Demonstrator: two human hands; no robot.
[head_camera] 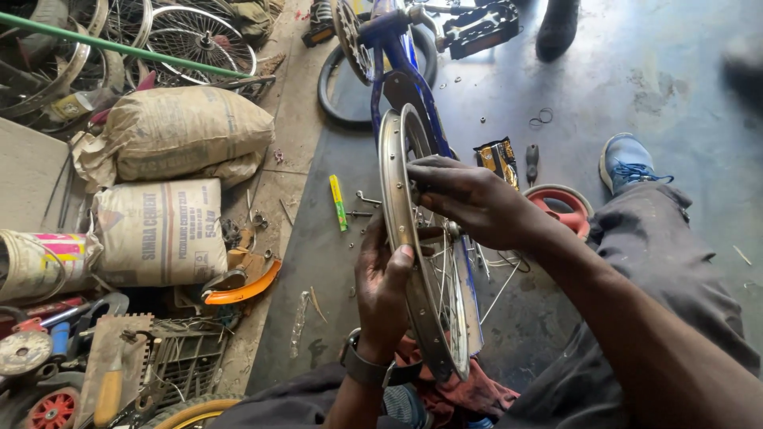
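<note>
Between the person's knees, a bare silver metal bicycle wheel rim with thin wire spokes (421,262) stands upright on edge, just in front of a blue bicycle frame (413,75). The left hand (381,282) grips the rim's near edge, palm under it, thumb pressed flat on the outer face and fingers (367,254) curled shut around the metal. The right hand (469,199) reaches over the top of the rim, its fingers (429,171) bent down among the spokes beside the hub; whether they pinch anything there cannot be told. Left of the left-hand fingers, on the dark floor, lies a small yellow-green tube (338,202). Beyond the right-hand knuckles sit a red plastic training wheel (560,206) and a shiny snack wrapper (498,157). Farther left, grey cement sacks (171,191) are stacked.
</note>
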